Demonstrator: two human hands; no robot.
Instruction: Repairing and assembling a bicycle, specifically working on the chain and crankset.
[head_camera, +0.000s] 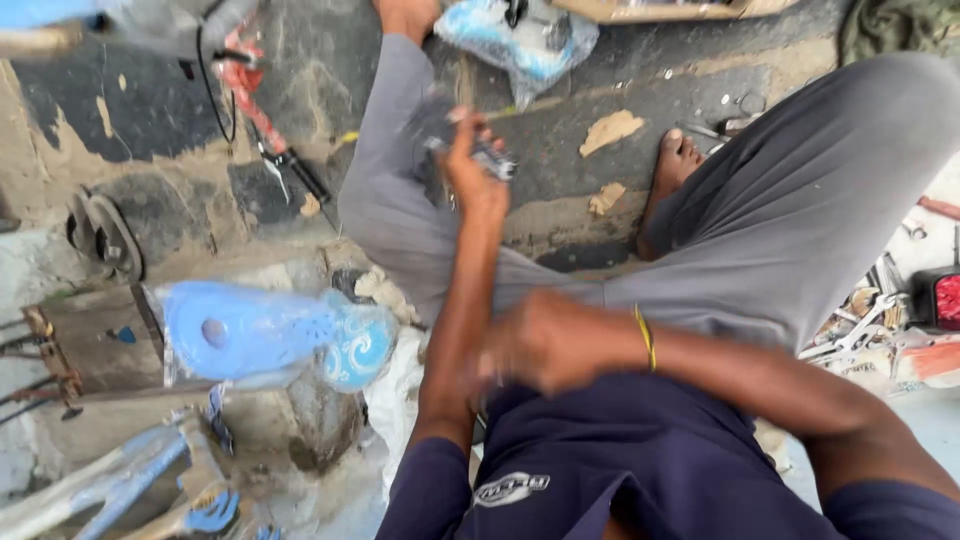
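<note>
My left hand (475, 170) is stretched out in front of me over my grey trouser leg. It is shut on a small dark object (487, 156) that is too blurred to name. My right hand (540, 342) is close to my body, up against my left forearm, with a yellow band (646, 338) on its wrist. Its fingers look curled, but motion blur hides whether it holds anything. I sit on a cracked dark floor with my bare foot (675, 160) out to the right.
A blue plastic part in clear wrap (270, 335) lies at the left, and another wrapped bluish item (520, 35) at the top. A red-handled tool (262, 115) rests on the floor. Loose metal tools (865, 325) and a red box (940, 300) sit at the right. A blue frame (120, 480) is at lower left.
</note>
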